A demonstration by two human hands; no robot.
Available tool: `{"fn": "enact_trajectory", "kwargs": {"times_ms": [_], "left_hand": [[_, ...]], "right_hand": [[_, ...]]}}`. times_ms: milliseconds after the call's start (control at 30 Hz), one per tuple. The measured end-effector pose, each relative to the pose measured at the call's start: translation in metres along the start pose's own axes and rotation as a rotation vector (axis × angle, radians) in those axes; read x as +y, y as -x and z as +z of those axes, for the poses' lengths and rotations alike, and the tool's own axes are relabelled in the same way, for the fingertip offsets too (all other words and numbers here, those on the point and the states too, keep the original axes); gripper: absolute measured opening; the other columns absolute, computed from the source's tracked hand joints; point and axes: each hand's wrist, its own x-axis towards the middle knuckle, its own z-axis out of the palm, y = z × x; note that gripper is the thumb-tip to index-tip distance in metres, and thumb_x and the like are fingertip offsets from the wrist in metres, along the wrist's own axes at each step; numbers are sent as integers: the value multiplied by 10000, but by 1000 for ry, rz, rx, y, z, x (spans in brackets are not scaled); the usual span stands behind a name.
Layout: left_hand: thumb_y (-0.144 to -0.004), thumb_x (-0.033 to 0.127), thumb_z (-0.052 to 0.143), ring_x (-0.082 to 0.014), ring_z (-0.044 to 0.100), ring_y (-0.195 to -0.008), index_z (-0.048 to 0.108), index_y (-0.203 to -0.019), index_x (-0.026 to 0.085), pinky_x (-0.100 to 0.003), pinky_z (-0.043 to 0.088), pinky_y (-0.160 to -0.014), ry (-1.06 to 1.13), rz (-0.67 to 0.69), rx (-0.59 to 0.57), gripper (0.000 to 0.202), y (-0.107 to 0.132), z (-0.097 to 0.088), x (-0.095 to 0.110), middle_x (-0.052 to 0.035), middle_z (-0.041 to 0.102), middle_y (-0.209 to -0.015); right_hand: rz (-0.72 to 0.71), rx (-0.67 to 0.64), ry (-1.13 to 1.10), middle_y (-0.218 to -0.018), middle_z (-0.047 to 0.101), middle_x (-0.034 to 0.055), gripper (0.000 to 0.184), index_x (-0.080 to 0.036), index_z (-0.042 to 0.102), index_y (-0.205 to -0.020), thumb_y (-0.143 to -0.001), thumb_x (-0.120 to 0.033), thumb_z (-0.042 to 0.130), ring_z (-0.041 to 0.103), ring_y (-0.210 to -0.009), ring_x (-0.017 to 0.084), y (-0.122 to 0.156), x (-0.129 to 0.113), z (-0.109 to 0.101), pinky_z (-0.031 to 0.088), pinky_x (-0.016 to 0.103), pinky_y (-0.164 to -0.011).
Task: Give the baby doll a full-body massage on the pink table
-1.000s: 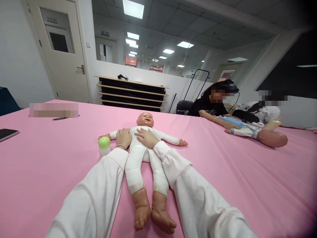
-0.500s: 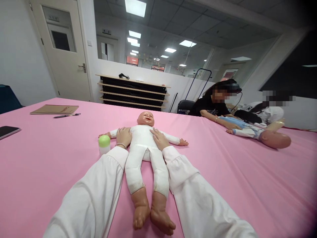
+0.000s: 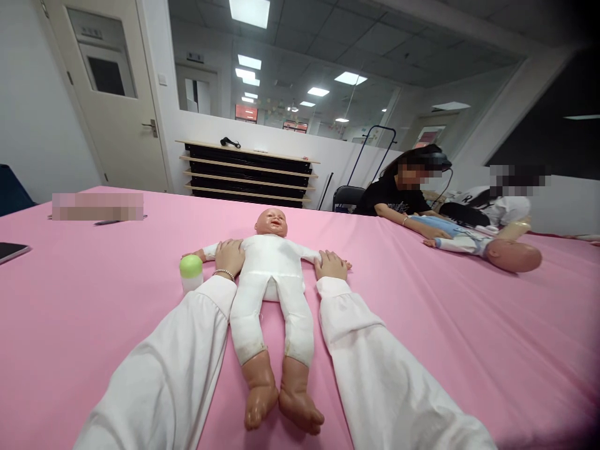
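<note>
Head view: a baby doll point(image 3: 267, 270) is laid on its back at lower centre of the frame, on a pink tablecloth point(image 3: 422, 362), with its head toward the far side, its arms spread and its feet toward the camera. The left hand point(image 3: 229, 257) is placed palm down on the doll's arm and shoulder at frame left, with the fingers extended and relaxed, and nothing is grasped. A bracelet point(image 3: 224, 273) is worn on that wrist. The right hand point(image 3: 330, 265) is laid flat over the doll's other arm at frame right, its fingers likewise released.

The doll is judged to be light and soft: the padded trunk should give under the fingers and the cloth limbs are likely to flop, while the head and feet appear to be firmer vinyl. Hold would best be taken around the trunk, with the head supported, rather than by a limb.

A green-capped bottle point(image 3: 191, 274) stands upright just beside the left hand. A phone point(image 3: 12, 251) lies at the left edge of the frame and a pen point(image 3: 107, 222) lies at upper left. At right, a second doll point(image 3: 513, 255) lies on the cloth, with a co-worker's hand point(image 3: 435, 233) resting on it. A black-and-wood shelf point(image 3: 246, 172) stands against the far wall.
</note>
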Motion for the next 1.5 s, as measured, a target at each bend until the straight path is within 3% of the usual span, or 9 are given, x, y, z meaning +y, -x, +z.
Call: {"fn": "enact_trajectory", "kwargs": {"times_ms": [167, 267, 500, 733, 833, 933, 1000, 1233, 1500], "left_hand": [[-792, 163, 394, -206, 499, -1141, 618, -1142, 176, -368, 238, -1066, 7, -1, 0, 415, -2, 4, -3, -69, 624, -1175], [-788, 165, 398, -208, 502, -1137, 619, -1142, 166, -365, 243, -1066, 10, -4, 3, 417, -3, 3, -3, -71, 624, -1173], [-802, 156, 374, -225, 486, -1179, 608, -1146, 168, -414, 269, -1060, -11, 20, 28, 416, 3, -2, -1, -75, 598, -1219], [-831, 204, 353, -266, 436, -1235, 567, -1205, 120, -431, 316, -1042, 56, -4, 66, 439, -6, -12, 20, -113, 549, -1278], [-855, 262, 343, -230, 444, -1233, 530, -1251, 149, -392, 325, -1050, 192, 174, -3, 452, -13, -22, 48, -82, 529, -1308], [-879, 357, 324, -196, 424, -1256, 545, -1241, 193, -364, 293, -1076, 274, 417, -168, 454, -18, -23, 69, -33, 523, -1320], [-878, 416, 311, -193, 415, -1266, 565, -1220, 174, -356, 272, -1089, 285, 460, -273, 490, -20, -18, 73, -41, 518, -1325], [-877, 471, 260, -176, 392, -1287, 556, -1230, 174, -349, 246, -1104, 354, 400, -342, 548, -22, -2, 41, -40, 483, -1358], [-914, 345, 191, -205, 339, -1321, 368, -1375, 237, -500, 183, -1097, 30, 196, -237, 505, -3, -9, 2, -33, 381, -1432]], "right_hand": [[216, 23, -42, -1307, 503, 143, 436, -145, 513, -1237, -899, -365, 345, 429, -1218, 264, 0, 18, 2, 256, 464, -1016], [248, 48, -50, -1349, 449, 189, 494, -72, 478, -1260, -894, -372, 337, 393, -1252, 289, -1, 21, 6, 203, 498, -1048], [-185, -80, -145, -1421, 394, 86, 444, -155, 419, -1330, -901, -242, 346, 352, -1311, 192, -6, 4, 0, 246, 418, -1081], [-200, -170, -196, -1408, 415, 71, 407, -154, 453, -1304, -913, -225, 365, 343, -1322, 178, -3, 3, -11, 182, 417, -1119], [-198, -160, -220, -1390, 441, 67, 393, -156, 473, -1285, -912, -213, 364, 362, -1309, 178, -3, 4, -12, 196, 416, -1112], [-200, -139, -232, -1366, 472, 69, 378, -158, 498, -1258, -909, -202, 359, 388, -1288, 182, -2, 4, -12, 222, 412, -1098], [-207, -126, -234, -1348, 492, 71, 373, -158, 510, -1245, -906, -197, 358, 405, -1273, 188, -2, 5, -11, 233, 408, -1090], [-246, -84, -203, -1306, 531, 72, 354, -172, 522, -1229, -912, -200, 367, 436, -1233, 186, -2, 9, -4, 255, 389, -1081], [-254, -93, -169, -1231, 512, 90, 378, -162, 505, -1192, -872, -362, 529, 528, -1084, 220, -10, 11, 1, 448, 457, -913]]}}
